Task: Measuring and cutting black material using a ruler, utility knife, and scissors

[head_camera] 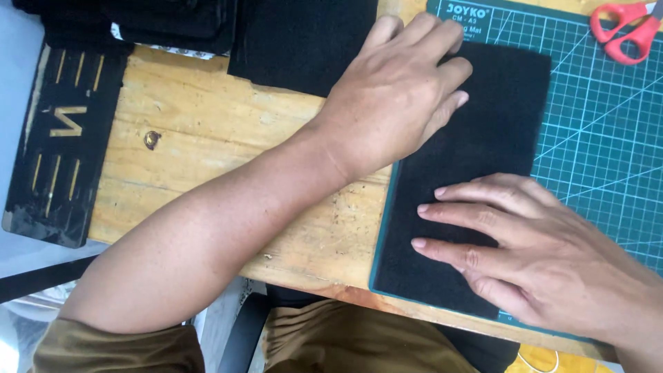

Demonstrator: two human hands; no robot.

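1. Felt is at the centre here: a black rectangular felt sheet (476, 173) lies flat on a teal gridded cutting mat (608, 138), its near left edge roughly along the mat's left border.
2. The right hand (545, 255) rests palm-down on the sheet's near half, fingers spread and extended, gripping nothing, only pressing.
3. The left hand (397, 90) lies flat over the sheet's far left corner, fingers loosely together and pointing right; it too holds nothing and bears down on the cloth.
4. The mat sits on a worn wooden tabletop (207, 159), which shows a small round metal fastener (152, 139).
5. A second black fabric piece (304, 41) lies just beyond the left hand, and a stack of folded black material (138, 21) sits at the far left corner.
6. A black plaque with gold cut-out strokes (62, 138) lies along the left edge; red-handled scissors (628, 31) rest on the mat's far right.
7. Risk, as I judge it: uneven pressure from the two palms could drag the limp felt askew off the grid lines or raise a wrinkle between the hands.
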